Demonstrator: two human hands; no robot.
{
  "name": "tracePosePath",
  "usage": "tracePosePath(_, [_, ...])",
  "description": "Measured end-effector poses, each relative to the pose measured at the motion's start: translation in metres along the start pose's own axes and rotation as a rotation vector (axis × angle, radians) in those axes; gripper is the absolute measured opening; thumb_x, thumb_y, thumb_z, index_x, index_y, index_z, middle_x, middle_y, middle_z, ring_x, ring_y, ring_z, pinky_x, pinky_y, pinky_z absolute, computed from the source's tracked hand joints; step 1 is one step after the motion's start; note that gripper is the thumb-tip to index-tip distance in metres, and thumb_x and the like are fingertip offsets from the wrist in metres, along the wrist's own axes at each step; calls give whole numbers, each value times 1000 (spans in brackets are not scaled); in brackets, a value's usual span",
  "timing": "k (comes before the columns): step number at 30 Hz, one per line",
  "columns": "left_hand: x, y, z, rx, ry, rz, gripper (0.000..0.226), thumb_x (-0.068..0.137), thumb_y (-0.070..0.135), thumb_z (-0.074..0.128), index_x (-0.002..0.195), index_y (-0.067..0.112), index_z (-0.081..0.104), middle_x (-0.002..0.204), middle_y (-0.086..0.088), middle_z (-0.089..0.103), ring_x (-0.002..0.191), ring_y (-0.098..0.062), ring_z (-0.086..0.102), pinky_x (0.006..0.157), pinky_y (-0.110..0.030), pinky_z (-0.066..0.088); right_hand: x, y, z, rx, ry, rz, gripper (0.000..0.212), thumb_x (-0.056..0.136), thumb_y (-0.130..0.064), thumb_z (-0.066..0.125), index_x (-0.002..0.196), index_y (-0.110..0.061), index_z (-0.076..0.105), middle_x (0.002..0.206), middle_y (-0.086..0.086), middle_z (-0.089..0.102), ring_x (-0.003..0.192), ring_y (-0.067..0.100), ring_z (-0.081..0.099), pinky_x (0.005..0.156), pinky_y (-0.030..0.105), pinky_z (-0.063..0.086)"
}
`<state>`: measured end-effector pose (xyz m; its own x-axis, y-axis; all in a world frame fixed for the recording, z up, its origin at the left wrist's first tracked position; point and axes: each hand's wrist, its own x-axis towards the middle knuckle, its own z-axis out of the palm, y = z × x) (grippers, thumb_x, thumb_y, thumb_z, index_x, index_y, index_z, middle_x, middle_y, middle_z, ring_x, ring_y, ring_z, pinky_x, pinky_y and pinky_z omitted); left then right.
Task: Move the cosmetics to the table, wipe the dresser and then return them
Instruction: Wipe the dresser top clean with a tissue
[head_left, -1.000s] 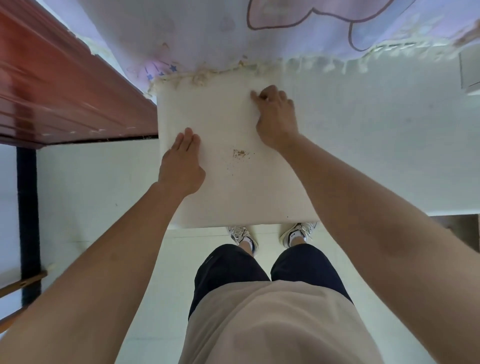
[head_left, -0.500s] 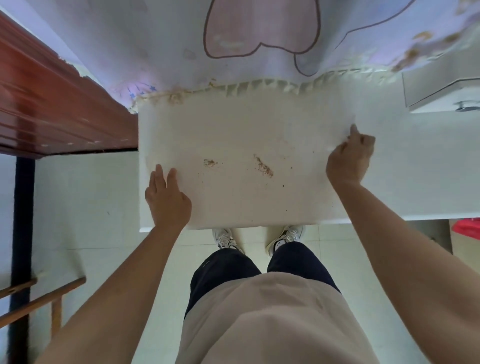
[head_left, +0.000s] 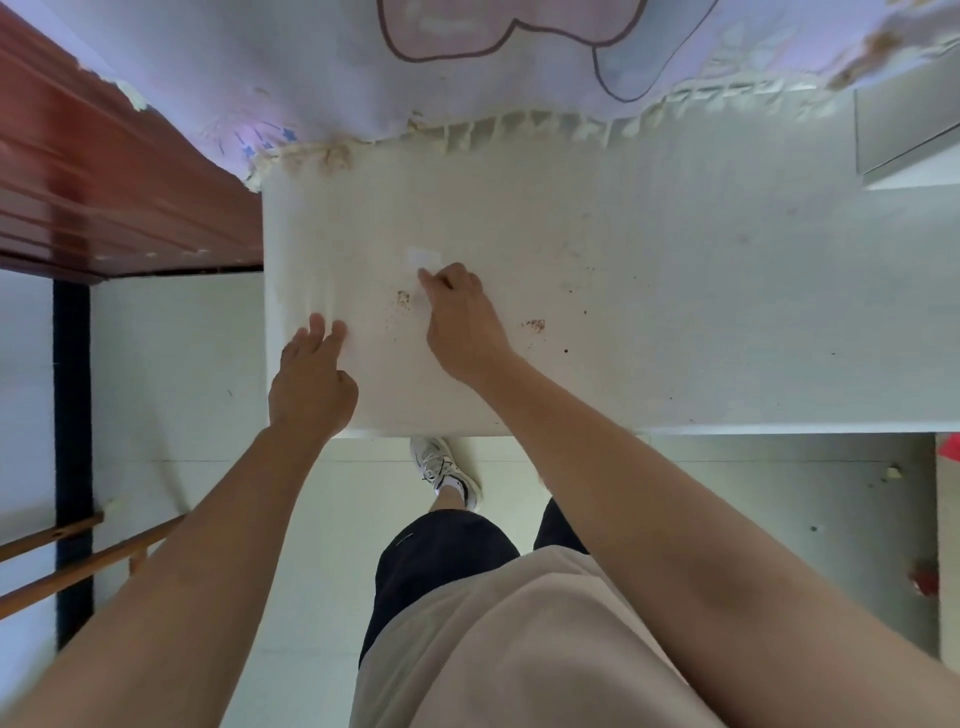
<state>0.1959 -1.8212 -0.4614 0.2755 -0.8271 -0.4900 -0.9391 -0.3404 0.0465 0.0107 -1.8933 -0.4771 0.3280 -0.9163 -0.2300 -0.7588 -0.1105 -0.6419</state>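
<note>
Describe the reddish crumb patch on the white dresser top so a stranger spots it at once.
Start at the white dresser top edged by the fringed pastel cloth. Near its middle the right hand holds a white wipe; the reddish patch lies beside that wrist, on the side away from the left hand. The other patch, by the fingers, is paler tan.

The counter (head_left: 649, 249) was off-white, flecked with reddish-brown crumbs (head_left: 534, 326), and the tissue (head_left: 423, 258) on it was white. Across the top of the frame, a pale lilac cloth (head_left: 311, 67) bore a pink shape outlined in dark purple, small blue stars and a cream fringe (head_left: 519, 132). At upper left, the wooden furniture (head_left: 104, 171) was glossy red-brown. The shorts (head_left: 441, 566) were navy and the shirt (head_left: 519, 665) beige.
</note>
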Motion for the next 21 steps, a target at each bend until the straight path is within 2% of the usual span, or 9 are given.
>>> tracePosePath(2, [1, -4, -3, 6, 10, 23, 64, 92, 6, 41, 152, 25, 29, 162, 5, 16, 146, -21, 18, 107, -45, 40, -7, 14, -19, 112, 162, -2, 54, 88, 9, 44, 141, -3, 49, 124, 17, 51, 112, 31, 48, 95, 29, 40])
tracePosePath(4, [3, -7, -5, 22, 36, 59, 61, 91, 8, 44, 149, 24, 36, 161, 3, 23, 142, -24, 25, 101, -47, 44, -18, 45, -44, 142, 404, 84, 49, 91, 6, 46, 138, -2, 52, 117, 19, 52, 107, 32, 52, 93, 22, 38])
tracePosePath(7, [8, -13, -5, 66, 60, 133, 57, 91, 12, 46, 148, 20, 39, 159, -1, 27, 135, -30, 32, 95, -47, 45, -43, 111, -76, 22, 696, 423, 49, 93, 1, 42, 141, -2, 49, 121, 23, 48, 110, 34, 50, 94, 22, 36])
tracePosePath(9, [11, -21, -3, 98, 87, 192, 57, 91, 14, 47, 147, 19, 39, 159, -2, 28, 131, -31, 34, 93, -46, 43, -65, 138, -80, -80, 731, 688, 51, 92, 3, 39, 142, -4, 47, 126, 25, 44, 112, 39, 47, 98, 33, 40])
tracePosePath(11, [13, -29, -1, 109, 117, 257, 59, 90, 14, 48, 147, 19, 39, 158, -3, 29, 128, -31, 37, 92, -45, 41, -78, 132, -61, -147, 684, 812, 53, 91, 5, 37, 143, -6, 45, 129, 26, 42, 111, 41, 44, 94, 38, 40])
tracePosePath(14, [15, -45, 2, 60, 149, 355, 61, 88, 9, 47, 147, 18, 40, 158, -3, 31, 124, -31, 39, 93, -44, 39, -70, 72, -3, -156, 632, 691, 62, 85, 11, 36, 145, -3, 42, 128, 24, 43, 106, 39, 42, 86, 35, 36])
tracePosePath(18, [18, -66, 1, -83, 201, 469, 55, 84, 1, 44, 139, 6, 52, 151, -6, 43, 117, -34, 46, 95, -42, 42, -33, -26, 65, -94, 500, 422, 63, 82, 11, 38, 143, 2, 43, 123, 24, 47, 100, 38, 44, 91, 38, 37])
tracePosePath(21, [17, -78, 1, -89, 225, 561, 55, 78, 2, 38, 129, -3, 58, 142, -16, 52, 115, -39, 54, 93, -45, 46, -14, -77, 89, -31, 371, 249, 58, 85, 9, 39, 142, 1, 45, 121, 23, 49, 102, 38, 46, 93, 42, 41])
